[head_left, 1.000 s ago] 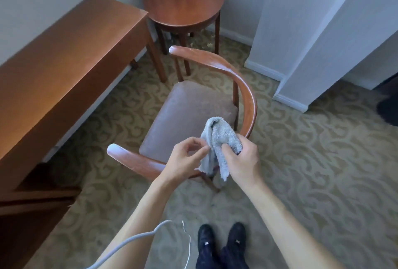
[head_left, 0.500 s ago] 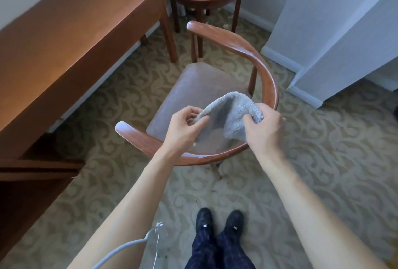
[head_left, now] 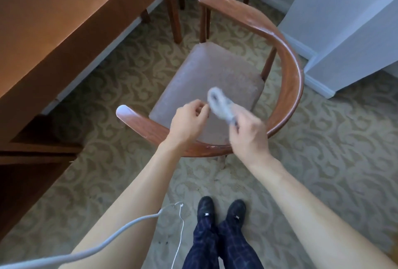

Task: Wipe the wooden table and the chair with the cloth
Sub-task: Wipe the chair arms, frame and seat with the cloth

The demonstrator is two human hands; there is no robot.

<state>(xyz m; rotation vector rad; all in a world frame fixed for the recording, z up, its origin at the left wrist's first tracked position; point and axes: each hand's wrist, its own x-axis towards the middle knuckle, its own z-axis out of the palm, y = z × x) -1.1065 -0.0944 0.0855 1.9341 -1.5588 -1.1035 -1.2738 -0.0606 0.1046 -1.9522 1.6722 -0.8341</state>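
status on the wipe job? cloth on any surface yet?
Done: nothing shows as wiped; whitish marks remain on the chair armrest. In hand: the right hand grips the blurred grey cloth above the seat, touching no surface; the left hand is beside it, fingers curled, and whether it pinches the cloth is unclear. Left: chair and wooden table.
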